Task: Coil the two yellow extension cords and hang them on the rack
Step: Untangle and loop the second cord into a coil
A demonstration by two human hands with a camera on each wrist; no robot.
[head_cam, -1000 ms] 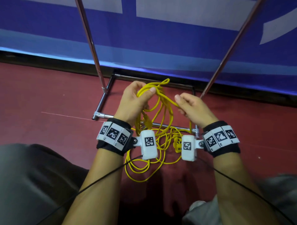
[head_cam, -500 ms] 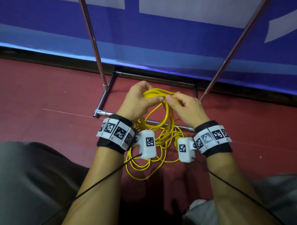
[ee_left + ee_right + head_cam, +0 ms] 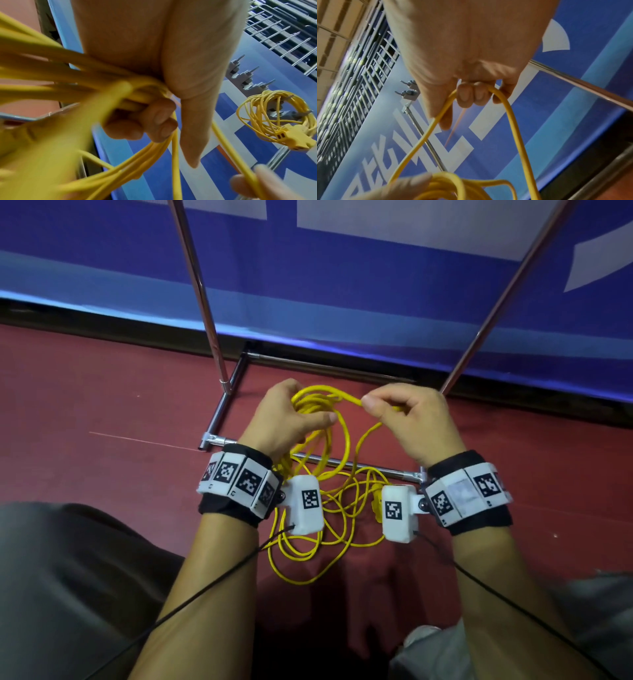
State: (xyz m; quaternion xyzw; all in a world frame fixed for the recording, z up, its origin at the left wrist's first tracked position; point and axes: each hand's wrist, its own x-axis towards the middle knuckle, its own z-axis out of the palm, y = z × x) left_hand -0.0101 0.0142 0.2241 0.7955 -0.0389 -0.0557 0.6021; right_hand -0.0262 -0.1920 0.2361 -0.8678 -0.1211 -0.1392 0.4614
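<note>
Cord in hand comes first: the second yellow extension cord (image 3: 322, 419) is partly coiled, several loops gathered at the top in the left hand (image 3: 284, 419), whose fingers are curled round the bundle, while the rest hangs down and lies in loose tangles on the red floor (image 3: 102, 405), with its yellow socket block (image 3: 376, 503) between the two wrists. The right hand (image 3: 411, 419) pinches a single strand just beside the bundle, thumb and fingers closed on it, the strand arching over them in the right wrist view. The other cord (image 3: 274, 116) already hangs coiled on a hook of the rack (image 3: 248, 79), seen only in the left wrist view. So the step, as I judge it, is coiling the second cord (roughly midway, since much slack lies on the floor). The next move likely calls for laying the pinched strand into the left hand as a fresh loop, then sliding the right hand down for more slack, watching that the floor tangle does not knot. Chrome poles of the rack stand (image 3: 205, 302) rise in front of a blue banner (image 3: 342, 285).
</note>
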